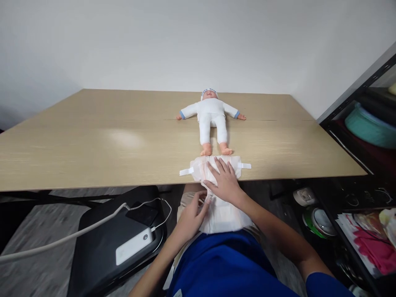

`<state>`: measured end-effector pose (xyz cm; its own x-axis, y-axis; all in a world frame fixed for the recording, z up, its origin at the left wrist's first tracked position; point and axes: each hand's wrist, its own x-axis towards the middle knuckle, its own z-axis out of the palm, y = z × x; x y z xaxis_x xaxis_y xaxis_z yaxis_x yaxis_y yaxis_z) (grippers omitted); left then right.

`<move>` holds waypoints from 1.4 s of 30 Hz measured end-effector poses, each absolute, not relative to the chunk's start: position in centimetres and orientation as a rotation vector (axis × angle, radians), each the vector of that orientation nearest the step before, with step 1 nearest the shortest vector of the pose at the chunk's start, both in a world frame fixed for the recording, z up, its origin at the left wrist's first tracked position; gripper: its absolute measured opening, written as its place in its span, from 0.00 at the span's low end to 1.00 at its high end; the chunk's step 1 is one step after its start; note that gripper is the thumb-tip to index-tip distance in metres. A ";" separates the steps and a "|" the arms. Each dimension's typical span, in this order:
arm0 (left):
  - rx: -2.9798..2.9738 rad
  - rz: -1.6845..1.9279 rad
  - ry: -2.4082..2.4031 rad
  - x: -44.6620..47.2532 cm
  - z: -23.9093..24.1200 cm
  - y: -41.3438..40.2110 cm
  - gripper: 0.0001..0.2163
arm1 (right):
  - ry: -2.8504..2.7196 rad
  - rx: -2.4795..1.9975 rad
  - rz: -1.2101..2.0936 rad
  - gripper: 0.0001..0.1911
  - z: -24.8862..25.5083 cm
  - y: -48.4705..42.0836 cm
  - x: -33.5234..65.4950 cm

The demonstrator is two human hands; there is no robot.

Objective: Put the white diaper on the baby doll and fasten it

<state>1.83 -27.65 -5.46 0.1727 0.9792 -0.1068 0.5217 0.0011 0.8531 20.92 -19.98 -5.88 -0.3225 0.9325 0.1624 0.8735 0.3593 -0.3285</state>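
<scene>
An unfolded white diaper (223,218) lies partly on the table's front edge and hangs down over my lap. Its two side tabs stick out left and right on the tabletop. My right hand (225,181) rests flat on the upper part, fingers spread. Lower down, my left hand (194,213) pinches the diaper's left edge between thumb and fingers. Just beyond the diaper, a baby doll (212,111) in a white outfit and a printed headband lies on its back, arms stretched out and feet toward me.
The wooden table (93,144) reaches back to a pale wall. Below on the left, a white power bank (134,246) with a cable sits on a black seat (95,231), near a dark phone. A black shelf on the right holds a teal basin (371,126) and pink cloth (373,249).
</scene>
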 end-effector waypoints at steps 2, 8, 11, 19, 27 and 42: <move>1.912 0.762 1.558 0.6 -4.8 -26.6 0.19 | -2.304 -1.593 0.258 0.40 -6.0 -20.0 21.0; 2.498 0.780 1.349 -2.3 -1.4 -20.0 0.16 | -2.291 -1.579 0.229 0.39 -6.4 -20.0 21.0; 2.713 0.652 1.469 -1.8 -0.5 -14.4 0.20 | -2.285 -1.581 0.228 0.40 -6.4 -20.0 20.9; 3.158 0.088 1.022 3.4 0.1 -2.5 0.44 | -2.278 -1.589 0.236 0.39 -6.1 -20.3 20.8; 3.119 0.089 0.640 4.5 -0.6 -0.4 0.35 | -2.265 -1.568 0.261 0.40 -6.4 -20.4 20.6; 3.221 0.407 0.388 5.8 -0.1 1.8 0.13 | -2.345 -1.589 0.238 0.42 -5.6 -20.7 20.9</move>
<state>5.78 1.83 -0.13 0.9411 0.2170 0.2594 0.2488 -0.9638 -0.0963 20.86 -20.70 -5.56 -0.3442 0.9266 0.1516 0.8773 0.3749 -0.2996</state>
